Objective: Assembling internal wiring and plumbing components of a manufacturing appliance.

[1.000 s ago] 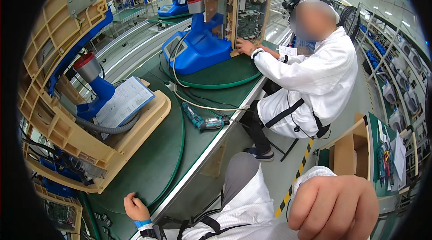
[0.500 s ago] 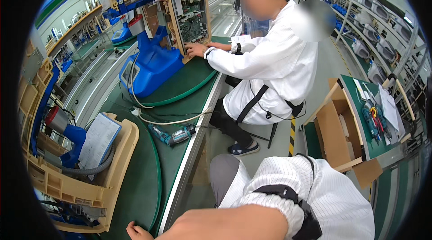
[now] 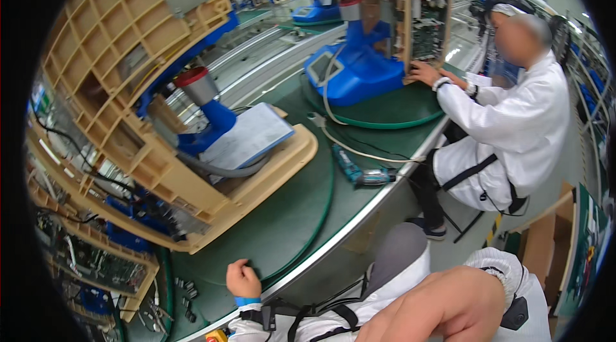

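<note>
My left hand (image 3: 244, 280) is near the bench's front edge, beside the rim of a green round turntable (image 3: 330, 201). Its fingers are curled in, and a small dark spot shows at the fingertips, too small to name. Close to the camera, my right hand (image 3: 443, 303) shows mostly its back; its fingers are hidden. Beyond the left hand, a large beige ribbed housing (image 3: 141, 59) stands on the turntable, with a blue column (image 3: 221, 117) topped by a red and silver cylinder (image 3: 200, 85). A sheet of paper (image 3: 250, 133) lies on its base.
A teal power driver (image 3: 362, 172) and a pale cable (image 3: 366, 156) lie on the green bench. Small black parts (image 3: 187, 294) sit at lower left, near circuit boards (image 3: 70, 258). At right, a seated co-worker (image 3: 507, 124) reaches to another unit with a blue base (image 3: 353, 76).
The view has swung left, so the bench scene sits farther right. More of my left hand shows, its fingers curled. My right hand appears farther right. The co-worker's hands stay at the other unit.
</note>
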The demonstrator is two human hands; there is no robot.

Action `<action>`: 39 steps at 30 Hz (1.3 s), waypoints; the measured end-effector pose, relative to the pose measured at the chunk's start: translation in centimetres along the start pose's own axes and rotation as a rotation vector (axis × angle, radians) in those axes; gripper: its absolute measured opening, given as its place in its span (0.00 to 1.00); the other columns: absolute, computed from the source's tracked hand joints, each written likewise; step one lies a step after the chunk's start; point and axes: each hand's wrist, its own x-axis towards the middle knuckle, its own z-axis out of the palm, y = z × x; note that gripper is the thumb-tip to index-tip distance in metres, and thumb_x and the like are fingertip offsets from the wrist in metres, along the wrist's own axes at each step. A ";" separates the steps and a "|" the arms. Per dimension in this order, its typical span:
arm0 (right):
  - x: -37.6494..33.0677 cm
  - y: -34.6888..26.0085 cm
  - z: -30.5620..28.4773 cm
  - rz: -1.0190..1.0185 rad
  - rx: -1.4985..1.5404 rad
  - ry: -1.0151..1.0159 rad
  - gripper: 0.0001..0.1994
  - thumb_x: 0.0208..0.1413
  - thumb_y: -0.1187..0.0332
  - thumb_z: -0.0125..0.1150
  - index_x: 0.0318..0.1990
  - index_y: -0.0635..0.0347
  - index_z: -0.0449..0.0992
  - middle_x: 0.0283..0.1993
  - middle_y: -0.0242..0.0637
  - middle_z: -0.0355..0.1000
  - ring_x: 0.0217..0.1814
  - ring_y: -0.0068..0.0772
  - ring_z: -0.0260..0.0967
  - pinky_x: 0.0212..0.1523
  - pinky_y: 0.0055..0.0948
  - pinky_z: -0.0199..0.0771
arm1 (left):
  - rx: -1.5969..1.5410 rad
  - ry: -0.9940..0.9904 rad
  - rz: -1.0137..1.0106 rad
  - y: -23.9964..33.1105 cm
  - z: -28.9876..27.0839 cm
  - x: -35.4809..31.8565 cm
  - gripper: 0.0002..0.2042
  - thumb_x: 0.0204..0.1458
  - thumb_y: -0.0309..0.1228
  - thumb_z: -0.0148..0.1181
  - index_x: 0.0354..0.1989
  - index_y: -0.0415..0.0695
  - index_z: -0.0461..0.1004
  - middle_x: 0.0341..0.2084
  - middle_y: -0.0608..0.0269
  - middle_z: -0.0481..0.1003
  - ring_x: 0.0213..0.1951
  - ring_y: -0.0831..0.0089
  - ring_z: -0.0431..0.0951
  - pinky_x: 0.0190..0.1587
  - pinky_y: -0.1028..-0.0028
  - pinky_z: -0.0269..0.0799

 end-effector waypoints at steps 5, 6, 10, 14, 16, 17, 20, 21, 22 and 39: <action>0.3 3.6 -0.6 -0.123 0.295 -0.048 0.14 0.55 0.83 0.61 0.48 0.77 0.67 0.36 0.47 0.72 0.38 0.38 0.73 0.42 0.36 0.76 | 0.016 0.012 -0.014 -0.2 -0.4 -0.4 0.07 0.46 0.22 0.52 0.31 0.42 0.77 0.26 0.54 0.73 0.31 0.53 0.75 0.35 0.61 0.71; 0.0 3.6 -0.4 -0.034 0.322 0.010 0.14 0.56 0.82 0.60 0.49 0.77 0.67 0.36 0.48 0.72 0.39 0.37 0.73 0.42 0.36 0.76 | 0.020 0.008 -0.002 -0.1 -0.4 -0.4 0.07 0.46 0.22 0.52 0.31 0.42 0.77 0.26 0.54 0.73 0.31 0.53 0.75 0.35 0.61 0.71; 0.6 4.0 0.8 0.077 0.398 0.112 0.13 0.58 0.80 0.59 0.49 0.78 0.67 0.38 0.54 0.73 0.40 0.38 0.74 0.44 0.36 0.76 | 0.011 -0.007 -0.020 0.8 -0.2 0.1 0.07 0.46 0.21 0.52 0.30 0.42 0.77 0.26 0.54 0.73 0.31 0.53 0.75 0.35 0.61 0.71; 0.7 4.6 -0.9 0.059 0.439 0.074 0.13 0.59 0.78 0.58 0.49 0.79 0.68 0.42 0.56 0.74 0.44 0.41 0.74 0.48 0.37 0.75 | 0.018 0.017 0.025 0.2 -0.3 0.0 0.07 0.46 0.21 0.52 0.30 0.42 0.77 0.25 0.55 0.74 0.29 0.54 0.75 0.34 0.61 0.70; 0.2 4.8 -2.0 0.230 0.474 0.129 0.13 0.60 0.77 0.57 0.49 0.78 0.69 0.44 0.56 0.74 0.47 0.43 0.74 0.52 0.37 0.73 | 0.017 0.023 0.019 -0.2 -0.3 0.1 0.07 0.46 0.21 0.52 0.30 0.42 0.77 0.25 0.55 0.74 0.29 0.54 0.75 0.34 0.62 0.70; 0.6 4.7 -1.8 0.234 0.468 0.143 0.13 0.60 0.77 0.57 0.49 0.78 0.69 0.44 0.56 0.74 0.47 0.43 0.74 0.52 0.37 0.73 | 0.001 0.025 0.020 0.0 0.1 0.1 0.07 0.46 0.21 0.52 0.30 0.43 0.77 0.25 0.55 0.74 0.29 0.54 0.75 0.34 0.62 0.70; 3.1 4.5 0.2 0.317 0.388 0.309 0.17 0.60 0.72 0.61 0.51 0.76 0.70 0.37 0.49 0.75 0.34 0.29 0.74 0.36 0.27 0.73 | -0.001 0.007 0.022 0.4 0.2 0.4 0.07 0.45 0.20 0.53 0.30 0.42 0.77 0.25 0.54 0.74 0.28 0.54 0.75 0.33 0.61 0.70; 3.7 5.1 -0.8 0.329 0.409 0.296 0.17 0.60 0.72 0.61 0.51 0.76 0.70 0.37 0.49 0.75 0.34 0.29 0.74 0.36 0.27 0.73 | -0.014 0.024 0.041 0.2 -0.1 0.5 0.07 0.45 0.19 0.53 0.30 0.42 0.77 0.25 0.54 0.74 0.28 0.54 0.75 0.33 0.61 0.70; 4.3 5.6 -2.3 0.306 0.420 0.205 0.12 0.60 0.75 0.58 0.49 0.75 0.72 0.37 0.52 0.76 0.35 0.40 0.74 0.37 0.36 0.73 | -0.010 0.046 0.088 -0.4 0.1 0.6 0.07 0.44 0.19 0.53 0.30 0.42 0.77 0.25 0.54 0.74 0.28 0.54 0.75 0.33 0.61 0.70; 18.9 20.5 -38.2 0.574 -0.232 1.068 0.19 0.64 0.64 0.52 0.57 0.66 0.63 0.50 0.47 0.69 0.46 0.42 0.69 0.47 0.40 0.75 | 0.061 -0.104 0.067 -0.2 -1.6 2.0 0.07 0.39 0.24 0.61 0.29 0.48 0.77 0.20 0.63 0.73 0.23 0.59 0.73 0.27 0.64 0.68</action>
